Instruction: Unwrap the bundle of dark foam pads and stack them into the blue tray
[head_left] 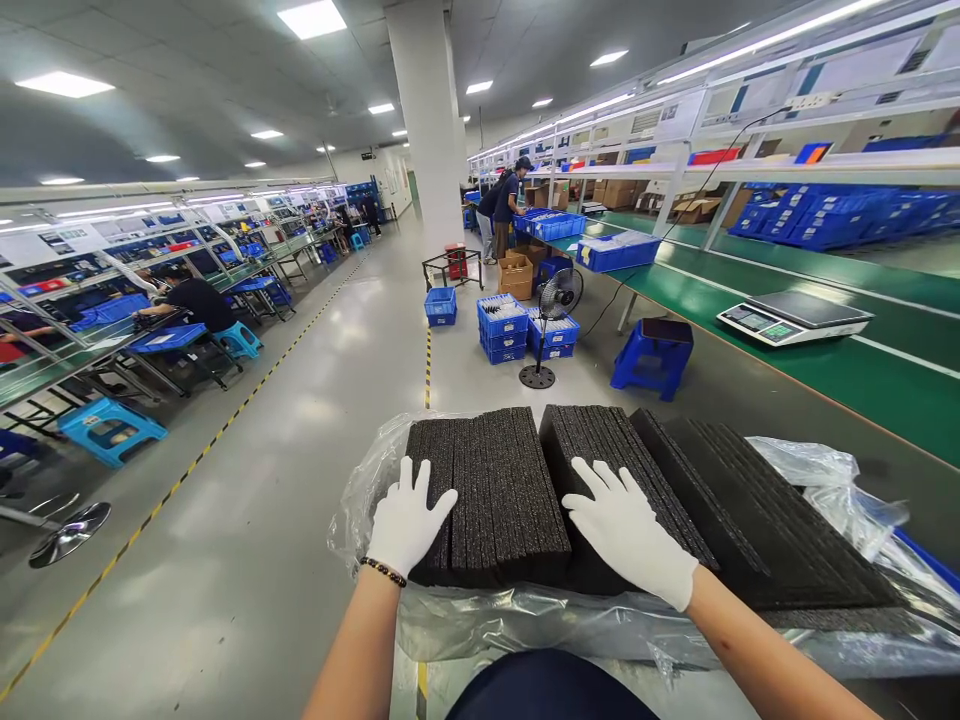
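Note:
Black foam sheets (499, 490) stand on edge in a row in front of me, inside opened clear plastic wrap (517, 625). My left hand (409, 515), in a white glove, rests on the left end of the row with its fingers spread. Over the middle, my gloved right hand (626, 525) lies on a second group of foam sheets (600, 430), fingers apart. A gap separates the two groups near the right fingertips. More foam sheets (757, 500) lean over to the right. Neither hand grips anything.
A digital scale (799, 318) sits on the green bench (885, 370) at right. Beyond the foam are a standing fan (559, 300), blue crates (502, 325) and a blue stool (652, 358). Co-workers (506, 205) stand at the far bench; another person (196, 300) sits at left.

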